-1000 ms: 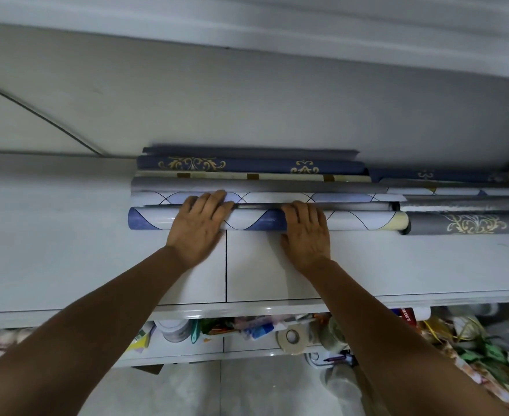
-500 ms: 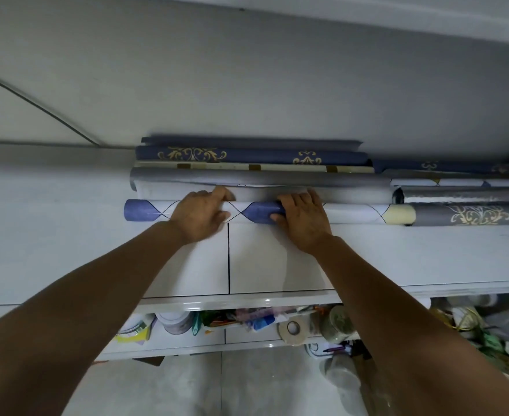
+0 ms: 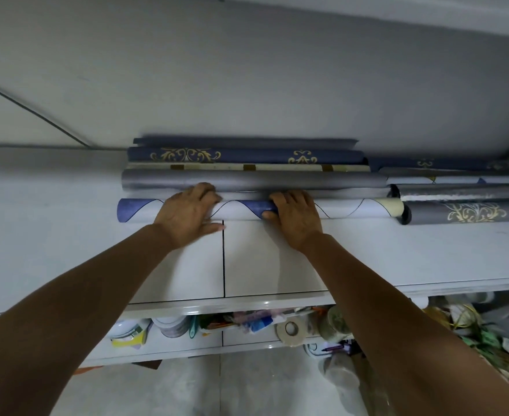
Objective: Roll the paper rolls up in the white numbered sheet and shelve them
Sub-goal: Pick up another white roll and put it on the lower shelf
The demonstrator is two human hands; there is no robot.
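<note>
The front roll (image 3: pixel 367 209) is white with blue scallops, thin dark lines and a cream patch. Behind it are a plain grey roll (image 3: pixel 277 180), a cream roll (image 3: pixel 289 167) with brown squares and a navy roll (image 3: pixel 253 156) with gold scrollwork. The shelf (image 3: pixel 52 223) is white.

White shelf unit (image 3: pixel 52 235) w/ 2 tiers (lower cluttered), grey wall (image 3: pixel 247 70), pale floor (image 3: pixel 187 385).

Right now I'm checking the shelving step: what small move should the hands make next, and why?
Probably let go and draw back: left hand and right hand grip the wave-patterned roll, which lies flat on the shelf beside the grey roll.
</note>
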